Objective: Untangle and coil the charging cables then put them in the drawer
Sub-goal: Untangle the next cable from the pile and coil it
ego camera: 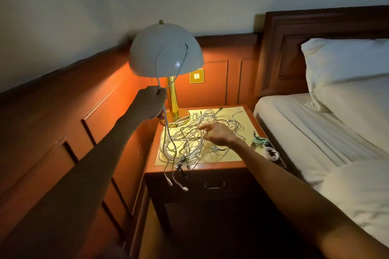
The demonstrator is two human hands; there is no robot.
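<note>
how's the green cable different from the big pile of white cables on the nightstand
The green cable is already coiled into a small tight bundle; the white cable pile is a loose, sprawling tangle. The green cable sits alone near the nightstand's right edge; the pile fills the middle, ends dangling over the front. Both rest on the nightstand top.

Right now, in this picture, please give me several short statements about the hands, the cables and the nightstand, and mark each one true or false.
1. The left hand holds a white cable lifted above the nightstand. True.
2. The right hand is closed around the lamp. False: it is open, fingers spread over the tangled cables.
3. The drawer is pulled open. False: it looks shut.
4. A coiled green cable lies near the nightstand's right edge, apart from the tangle. True.
5. All cable ends rest on the top. False: several hang over the front edge.
</note>
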